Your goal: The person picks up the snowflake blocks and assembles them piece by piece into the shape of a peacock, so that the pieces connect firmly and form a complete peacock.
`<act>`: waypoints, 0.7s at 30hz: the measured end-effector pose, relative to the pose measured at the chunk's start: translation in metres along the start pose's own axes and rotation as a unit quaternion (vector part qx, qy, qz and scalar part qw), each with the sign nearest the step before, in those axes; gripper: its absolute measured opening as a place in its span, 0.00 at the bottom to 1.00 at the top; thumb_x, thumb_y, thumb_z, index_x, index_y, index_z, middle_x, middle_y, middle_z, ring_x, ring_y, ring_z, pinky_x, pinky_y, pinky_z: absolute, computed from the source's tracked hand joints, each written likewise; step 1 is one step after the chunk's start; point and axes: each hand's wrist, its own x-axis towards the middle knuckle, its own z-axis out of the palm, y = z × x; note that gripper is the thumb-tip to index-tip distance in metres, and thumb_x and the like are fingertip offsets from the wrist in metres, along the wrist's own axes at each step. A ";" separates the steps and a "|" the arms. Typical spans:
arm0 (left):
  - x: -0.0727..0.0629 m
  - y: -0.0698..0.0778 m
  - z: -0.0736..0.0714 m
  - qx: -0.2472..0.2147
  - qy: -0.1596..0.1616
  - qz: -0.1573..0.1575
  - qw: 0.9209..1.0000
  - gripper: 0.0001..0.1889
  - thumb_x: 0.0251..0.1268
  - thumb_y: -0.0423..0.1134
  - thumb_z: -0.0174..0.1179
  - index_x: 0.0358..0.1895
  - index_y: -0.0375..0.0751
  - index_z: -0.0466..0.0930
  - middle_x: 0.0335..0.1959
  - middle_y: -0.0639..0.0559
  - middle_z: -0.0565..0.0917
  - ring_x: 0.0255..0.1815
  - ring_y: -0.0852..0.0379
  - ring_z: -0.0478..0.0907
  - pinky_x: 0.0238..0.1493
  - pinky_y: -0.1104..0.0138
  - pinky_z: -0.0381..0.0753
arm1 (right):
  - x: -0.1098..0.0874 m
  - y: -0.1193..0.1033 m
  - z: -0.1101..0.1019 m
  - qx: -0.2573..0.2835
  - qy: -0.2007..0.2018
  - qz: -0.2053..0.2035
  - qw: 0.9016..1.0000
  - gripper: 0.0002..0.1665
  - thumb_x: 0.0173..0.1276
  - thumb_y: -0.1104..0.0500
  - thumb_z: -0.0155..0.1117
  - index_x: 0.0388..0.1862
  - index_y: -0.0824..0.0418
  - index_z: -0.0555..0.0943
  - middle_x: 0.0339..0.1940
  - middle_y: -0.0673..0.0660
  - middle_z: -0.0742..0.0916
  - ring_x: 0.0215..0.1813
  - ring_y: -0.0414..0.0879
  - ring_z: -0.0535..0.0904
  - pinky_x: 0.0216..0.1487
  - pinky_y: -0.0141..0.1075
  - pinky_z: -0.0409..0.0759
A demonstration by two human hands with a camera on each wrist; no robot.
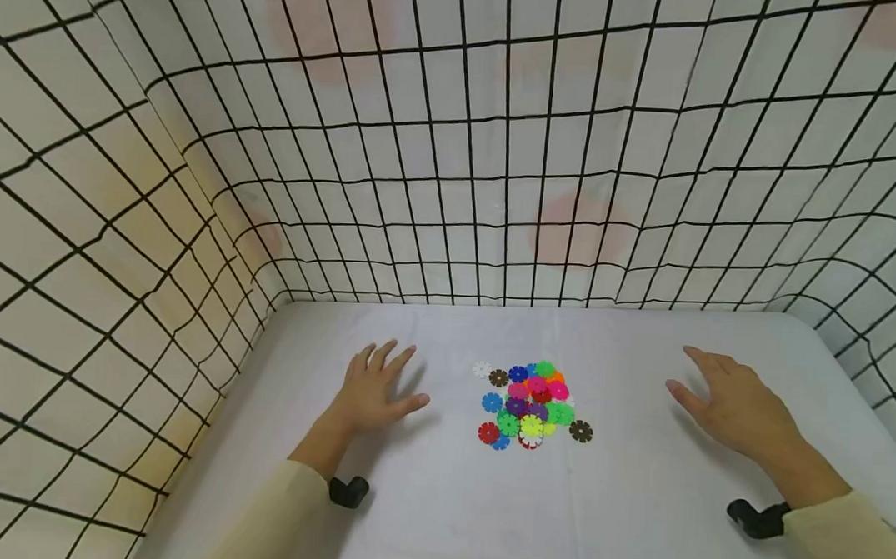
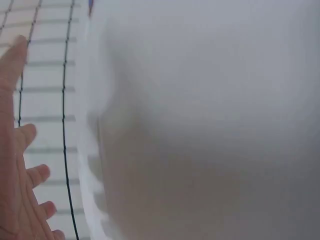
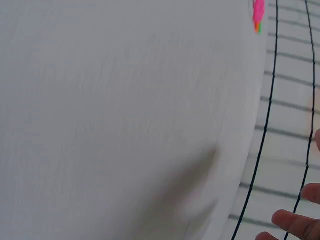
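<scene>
A loose pile of colourful notched plastic discs (image 1: 531, 425) lies in the middle of the white surface, many overlapping. Around its edges sit a white disc (image 1: 482, 369), a brown disc (image 1: 581, 431) and a red disc (image 1: 489, 433). To the left of the pile, my left hand (image 1: 371, 397) hovers with spread, straight fingers and holds nothing. My right hand (image 1: 743, 409) is off to the right, fingers extended, also holding nothing. Neither hand touches the discs. In the right wrist view, part of the pile (image 3: 258, 11) shows at the top edge.
A black wire grid (image 1: 505, 182) stands along the back and both sides of the white table (image 1: 408, 511), with pale patterned cloth behind it. Dark wrist cameras (image 1: 349, 492) are worn on both wrists, at the cream sleeves (image 1: 276, 514).
</scene>
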 end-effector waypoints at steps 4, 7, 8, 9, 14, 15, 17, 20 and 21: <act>0.001 0.027 0.013 -0.026 -0.014 0.013 0.999 0.46 0.60 0.78 0.53 0.80 0.63 0.58 0.81 0.46 0.60 0.78 0.35 0.57 0.75 0.37 0.60 | -0.005 -0.032 0.010 0.031 0.011 -0.026 0.999 0.39 0.76 0.39 0.58 0.75 0.64 0.67 0.69 0.75 0.74 0.69 0.75 0.69 0.63 0.72 0.70; 0.004 0.046 0.022 -0.042 -0.022 0.025 0.999 0.45 0.60 0.77 0.54 0.79 0.62 0.62 0.76 0.46 0.66 0.73 0.40 0.64 0.70 0.41 0.70 | -0.007 -0.056 0.019 0.057 0.020 -0.042 0.997 0.33 0.75 0.45 0.62 0.70 0.63 0.74 0.66 0.71 0.79 0.65 0.70 0.76 0.62 0.68 0.74; 0.005 0.052 0.025 -0.047 -0.026 0.029 0.998 0.44 0.60 0.76 0.54 0.78 0.61 0.63 0.74 0.47 0.67 0.71 0.42 0.65 0.68 0.42 0.73 | -0.008 -0.065 0.022 0.065 0.021 -0.045 0.997 0.31 0.74 0.46 0.64 0.68 0.63 0.76 0.65 0.69 0.80 0.63 0.67 0.78 0.61 0.66 0.77; 0.006 0.058 0.028 -0.059 -0.029 0.034 0.997 0.43 0.60 0.76 0.55 0.77 0.61 0.65 0.72 0.47 0.69 0.70 0.44 0.66 0.67 0.44 0.75 | -0.008 -0.073 0.025 0.070 0.022 -0.049 0.996 0.30 0.72 0.48 0.65 0.66 0.62 0.78 0.63 0.68 0.82 0.60 0.65 0.81 0.59 0.63 0.79; 0.010 0.085 0.041 -0.114 -0.044 0.062 0.991 0.34 0.62 0.70 0.61 0.66 0.55 0.78 0.58 0.50 0.76 0.61 0.52 0.70 0.60 0.54 0.81 | -0.005 -0.113 0.040 0.102 0.008 -0.067 0.992 0.24 0.67 0.51 0.72 0.57 0.61 0.83 0.51 0.59 0.87 0.45 0.51 0.84 0.45 0.49 0.86; 0.011 0.089 0.043 -0.122 -0.044 0.067 0.989 0.31 0.62 0.68 0.62 0.61 0.54 0.80 0.54 0.51 0.78 0.58 0.53 0.70 0.58 0.57 0.81 | -0.003 -0.120 0.043 0.110 0.000 -0.071 0.991 0.23 0.66 0.51 0.73 0.56 0.61 0.84 0.48 0.57 0.87 0.43 0.49 0.83 0.42 0.45 0.86; 0.011 0.097 0.048 -0.127 -0.038 0.078 0.988 0.24 0.62 0.65 0.64 0.52 0.53 0.83 0.48 0.54 0.79 0.51 0.56 0.71 0.51 0.63 0.79 | 0.000 -0.132 0.050 0.130 -0.018 -0.077 0.988 0.22 0.65 0.51 0.73 0.54 0.60 0.84 0.44 0.54 0.86 0.41 0.45 0.80 0.40 0.41 0.84; 0.011 0.108 0.055 -0.119 -0.019 0.087 0.989 0.19 0.61 0.62 0.68 0.44 0.52 0.84 0.41 0.58 0.79 0.44 0.60 0.70 0.44 0.69 0.73 | 0.004 -0.146 0.060 0.163 -0.046 -0.081 0.982 0.21 0.64 0.50 0.74 0.53 0.57 0.85 0.43 0.51 0.86 0.41 0.44 0.78 0.42 0.41 0.81; 0.011 0.112 0.057 -0.118 -0.013 0.086 0.989 0.19 0.60 0.61 0.69 0.43 0.52 0.84 0.39 0.59 0.79 0.42 0.61 0.69 0.43 0.70 0.71 | 0.005 -0.150 0.063 0.170 -0.052 -0.084 0.981 0.20 0.64 0.50 0.75 0.52 0.57 0.85 0.43 0.51 0.86 0.42 0.44 0.78 0.44 0.41 0.81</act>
